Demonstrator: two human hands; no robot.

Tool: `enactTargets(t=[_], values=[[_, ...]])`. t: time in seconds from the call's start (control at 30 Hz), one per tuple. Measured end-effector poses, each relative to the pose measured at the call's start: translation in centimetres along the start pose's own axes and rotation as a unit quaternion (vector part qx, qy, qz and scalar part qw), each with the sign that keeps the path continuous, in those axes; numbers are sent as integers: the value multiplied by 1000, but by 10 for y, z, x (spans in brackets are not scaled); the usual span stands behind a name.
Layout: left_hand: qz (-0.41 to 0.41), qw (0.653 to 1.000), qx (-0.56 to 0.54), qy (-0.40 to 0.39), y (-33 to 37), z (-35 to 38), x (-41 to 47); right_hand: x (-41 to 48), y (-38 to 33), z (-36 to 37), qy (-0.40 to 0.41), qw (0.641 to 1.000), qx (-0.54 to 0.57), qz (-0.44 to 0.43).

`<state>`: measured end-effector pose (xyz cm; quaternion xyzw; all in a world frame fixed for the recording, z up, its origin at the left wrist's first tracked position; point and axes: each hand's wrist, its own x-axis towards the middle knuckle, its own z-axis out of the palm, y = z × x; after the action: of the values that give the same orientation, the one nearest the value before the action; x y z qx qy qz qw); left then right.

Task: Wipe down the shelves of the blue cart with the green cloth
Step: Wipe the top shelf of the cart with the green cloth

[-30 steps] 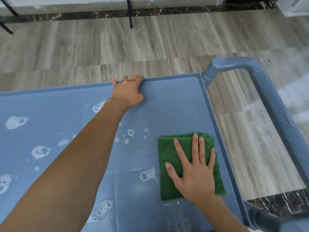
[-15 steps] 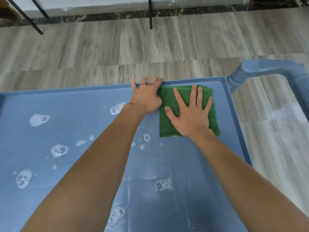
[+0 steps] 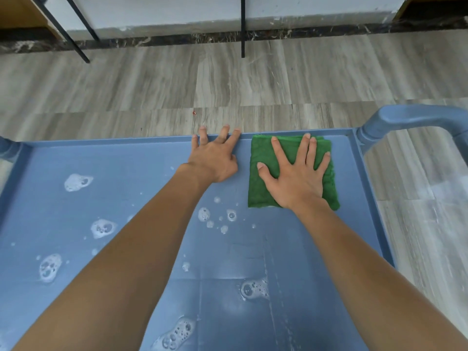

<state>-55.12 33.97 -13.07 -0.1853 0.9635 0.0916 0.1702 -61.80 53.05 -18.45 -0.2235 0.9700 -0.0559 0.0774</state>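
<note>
The blue cart's top shelf (image 3: 126, 193) fills the lower part of the view, dotted with several patches of white soap foam (image 3: 76, 182). A folded green cloth (image 3: 260, 183) lies flat at the shelf's far right corner, against the far rim. My right hand (image 3: 296, 178) presses down on the cloth with fingers spread. Just left of the cloth, my left hand (image 3: 215, 158) rests on the shelf with its fingertips over the far rim.
The cart's blue handle (image 3: 415, 117) curves off the right end. Grey wood-look floor (image 3: 228, 82) lies beyond the cart. Black metal legs (image 3: 242, 29) and a white base stand along the far wall.
My right hand slid the green cloth from the near right part of the shelf up to the far rim, then held there. My left hand stayed on the far rim.
</note>
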Motion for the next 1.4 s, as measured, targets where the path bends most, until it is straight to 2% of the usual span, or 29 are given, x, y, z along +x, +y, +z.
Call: enactTargets(t=[0.27, 0.57, 0.83, 0.97, 1.07, 1.4], values=[[20, 999, -28, -22, -9, 1, 1, -46, 7, 0, -13, 999, -14, -31], [27, 999, -25, -24, -15, 5, 9, -203, 23, 10, 6, 999, -2, -42], [33, 999, 15, -21, -19, 3, 8, -312, 22, 37, 39, 997, -59, -7], [51, 998, 9, -35, -33, -8, 14, -316, 19, 42, 38, 997, -61, 11], [16, 999, -5, -49, -52, -13, 19, -308, 16, 43, 48, 997, -53, 19], [21, 999, -41, -8, -54, -1, 24, -242, -9, 30, 48, 998, -15, -22]])
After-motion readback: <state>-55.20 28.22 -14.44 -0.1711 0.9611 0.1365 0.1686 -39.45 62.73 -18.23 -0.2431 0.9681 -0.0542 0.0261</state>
